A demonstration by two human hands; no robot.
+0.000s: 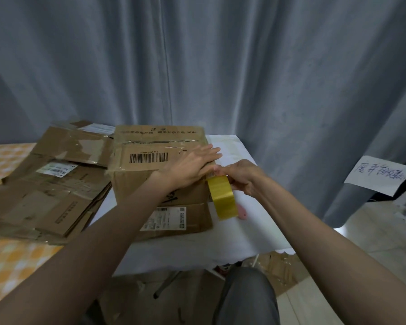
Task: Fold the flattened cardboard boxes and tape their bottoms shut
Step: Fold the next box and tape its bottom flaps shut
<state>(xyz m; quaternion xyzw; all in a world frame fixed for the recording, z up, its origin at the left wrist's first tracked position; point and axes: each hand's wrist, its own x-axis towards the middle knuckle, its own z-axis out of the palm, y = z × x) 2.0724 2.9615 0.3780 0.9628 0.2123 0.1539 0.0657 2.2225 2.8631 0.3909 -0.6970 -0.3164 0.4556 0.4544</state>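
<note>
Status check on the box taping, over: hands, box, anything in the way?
Left hand flat on the folded box. Right hand grips the yellow tape roll at the box's right edge. Pink object behind the roll, not blocking.

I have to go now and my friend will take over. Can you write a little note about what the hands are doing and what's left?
Left hand: flat, pressing the box top near its right edge.
Right hand: holds the yellow tape roll against the box's right edge.
Done: box folded and standing on the white table.
Left: finish this tape strip, then fold and tape the flat boxes stacked on the left.
</note>
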